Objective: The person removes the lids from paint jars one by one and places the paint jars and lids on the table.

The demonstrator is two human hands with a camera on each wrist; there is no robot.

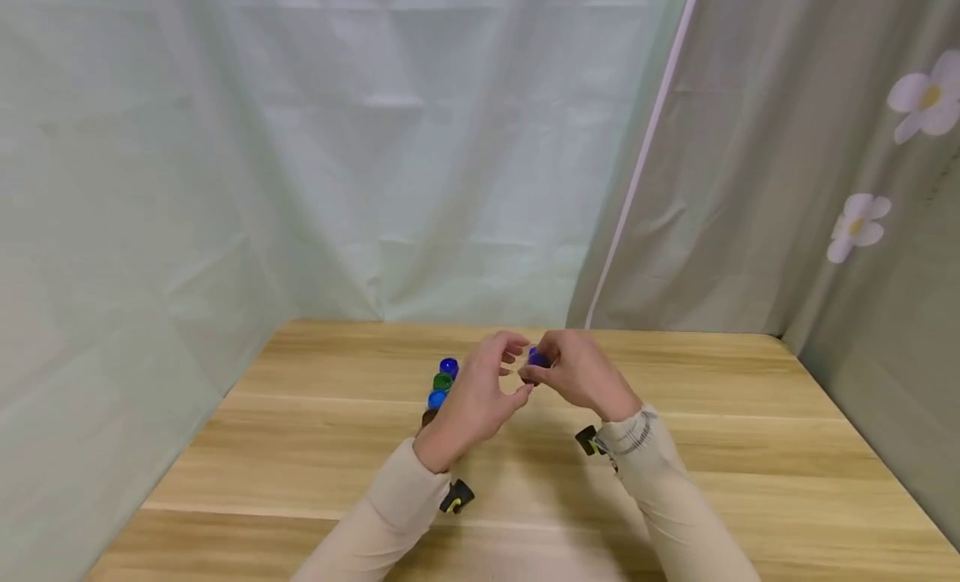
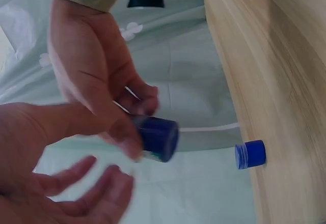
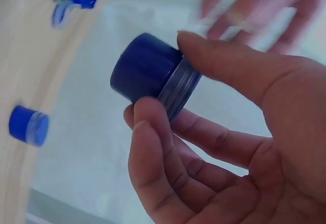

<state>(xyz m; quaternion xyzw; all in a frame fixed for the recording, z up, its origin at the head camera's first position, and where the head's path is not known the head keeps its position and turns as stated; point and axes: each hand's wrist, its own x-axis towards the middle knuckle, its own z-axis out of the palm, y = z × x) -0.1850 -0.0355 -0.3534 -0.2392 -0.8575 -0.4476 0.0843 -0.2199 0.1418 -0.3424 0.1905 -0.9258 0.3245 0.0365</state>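
Observation:
My right hand (image 1: 581, 373) grips a small dark blue pot (image 3: 147, 68) with a ridged clear band at one end, thumb on one side and fingers curled round the other. In the left wrist view the same pot (image 2: 159, 137) is raised off the table. My left hand (image 1: 476, 398) is just left of it, fingers apart and loosely bent, holding nothing. The right wrist view shows those left fingers (image 3: 254, 10) blurred behind the right thumb. Another blue pot (image 2: 250, 154) stands on the table beyond the hands.
Left of my left hand, a row of small pots runs along the wooden table (image 1: 300, 457): a dark blue pot (image 1: 448, 367), a green pot (image 1: 442, 382), a lighter blue pot (image 1: 437, 398) and a dark brown pot (image 1: 429, 417). Pale curtains (image 1: 420, 148) hang round the table.

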